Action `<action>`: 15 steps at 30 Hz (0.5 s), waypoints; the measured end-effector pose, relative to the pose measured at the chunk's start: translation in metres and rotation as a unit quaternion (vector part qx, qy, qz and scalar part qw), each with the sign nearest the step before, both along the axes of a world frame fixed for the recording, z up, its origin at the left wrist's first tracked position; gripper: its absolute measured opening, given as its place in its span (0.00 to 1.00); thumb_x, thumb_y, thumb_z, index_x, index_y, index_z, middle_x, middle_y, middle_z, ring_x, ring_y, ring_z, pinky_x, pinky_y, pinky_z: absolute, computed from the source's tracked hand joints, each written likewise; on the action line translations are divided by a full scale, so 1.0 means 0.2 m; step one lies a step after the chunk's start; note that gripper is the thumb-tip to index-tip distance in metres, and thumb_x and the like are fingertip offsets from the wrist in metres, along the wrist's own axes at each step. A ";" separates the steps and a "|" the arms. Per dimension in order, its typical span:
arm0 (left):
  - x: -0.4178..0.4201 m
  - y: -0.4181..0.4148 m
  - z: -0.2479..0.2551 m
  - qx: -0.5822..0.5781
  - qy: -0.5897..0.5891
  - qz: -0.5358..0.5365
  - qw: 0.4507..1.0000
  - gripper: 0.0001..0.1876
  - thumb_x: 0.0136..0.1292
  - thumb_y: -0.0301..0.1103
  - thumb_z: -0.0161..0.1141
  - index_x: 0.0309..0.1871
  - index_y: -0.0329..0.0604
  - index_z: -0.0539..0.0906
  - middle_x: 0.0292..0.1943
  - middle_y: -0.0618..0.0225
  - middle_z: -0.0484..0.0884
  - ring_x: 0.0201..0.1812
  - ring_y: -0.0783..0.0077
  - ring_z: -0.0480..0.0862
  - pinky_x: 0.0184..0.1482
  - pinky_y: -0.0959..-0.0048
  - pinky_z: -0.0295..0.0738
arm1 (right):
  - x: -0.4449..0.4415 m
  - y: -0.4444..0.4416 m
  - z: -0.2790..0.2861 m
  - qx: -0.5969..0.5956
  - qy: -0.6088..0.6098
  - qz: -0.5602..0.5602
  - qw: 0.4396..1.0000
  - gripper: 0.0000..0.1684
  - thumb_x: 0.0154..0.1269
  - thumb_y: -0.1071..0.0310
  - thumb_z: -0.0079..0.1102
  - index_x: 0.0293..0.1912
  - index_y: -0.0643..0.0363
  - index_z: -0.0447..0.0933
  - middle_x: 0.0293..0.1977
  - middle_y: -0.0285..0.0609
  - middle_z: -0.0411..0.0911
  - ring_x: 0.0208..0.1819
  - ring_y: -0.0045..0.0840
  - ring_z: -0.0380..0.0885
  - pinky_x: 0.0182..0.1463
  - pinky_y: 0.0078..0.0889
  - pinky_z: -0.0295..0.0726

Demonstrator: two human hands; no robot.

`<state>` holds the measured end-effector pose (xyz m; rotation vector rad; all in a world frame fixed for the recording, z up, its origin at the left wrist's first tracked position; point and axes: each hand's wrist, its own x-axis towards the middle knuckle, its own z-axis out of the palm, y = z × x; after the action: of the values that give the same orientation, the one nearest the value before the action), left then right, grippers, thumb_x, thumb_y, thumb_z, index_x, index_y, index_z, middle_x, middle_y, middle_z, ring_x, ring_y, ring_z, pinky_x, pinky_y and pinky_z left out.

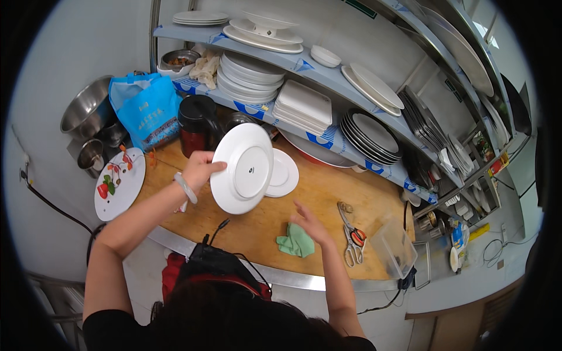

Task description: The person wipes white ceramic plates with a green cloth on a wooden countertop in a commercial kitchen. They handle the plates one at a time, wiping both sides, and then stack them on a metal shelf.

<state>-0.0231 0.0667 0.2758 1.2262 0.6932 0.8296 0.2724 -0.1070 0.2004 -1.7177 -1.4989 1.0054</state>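
Note:
My left hand (203, 170) grips a round white plate (250, 193) by its rim, thumb on the underside, which faces me and bears a small dark mark. The plate is held tilted above the wooden tabletop (246, 237). Partly hidden behind it, a short stack of smaller white plates (285, 175) rests on the wood. My right hand (309, 221) hovers over a crumpled green cloth (296, 241), fingers apart and holding nothing; whether it touches the cloth I cannot tell. To its right lie metal scissors (353, 252) and another pair with red-and-black handles (356, 234).
Shelves with stacked white plates (250, 77) and dark plates (373, 134) overhang the table's back. A dark pitcher (197, 125), a blue bag (147, 109) and a decorated oval plate (120, 195) stand at left. A clear plastic container (395, 248) sits at the right edge.

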 end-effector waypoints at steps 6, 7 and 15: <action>0.09 -0.05 0.24 0.516 0.226 -0.080 0.822 0.08 0.55 0.33 0.54 0.34 0.41 0.79 0.20 0.59 0.77 0.22 0.66 0.78 0.24 0.73 0.70 | -0.23 0.20 0.51 0.035 0.518 -0.055 0.853 0.46 0.59 0.37 0.38 0.63 0.60 0.38 0.62 0.53 0.48 0.56 0.49 0.62 0.51 0.52 0.69; 0.11 -0.08 0.24 0.625 0.222 -0.060 0.747 0.07 0.54 0.33 0.54 0.33 0.43 0.79 0.23 0.62 0.79 0.22 0.61 0.77 0.22 0.71 0.70 | -0.26 0.22 0.54 0.023 0.572 -0.064 0.817 0.46 0.59 0.37 0.37 0.62 0.63 0.40 0.61 0.55 0.48 0.56 0.52 0.62 0.51 0.56 0.69; 0.25 -0.13 0.06 0.867 0.185 -0.183 0.425 0.16 0.43 0.34 0.54 0.37 0.37 0.77 0.21 0.73 0.75 0.20 0.73 0.77 0.19 0.75 0.69 | -0.22 0.17 0.09 0.089 0.635 -0.251 0.725 0.21 0.62 0.71 0.41 0.55 0.63 0.57 0.51 0.49 0.67 0.52 0.35 0.69 0.54 0.38 0.71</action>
<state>0.0278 0.0413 0.2885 3.3684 -0.5787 0.7051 0.2281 -0.0728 0.2188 -0.7558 -0.1763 1.2268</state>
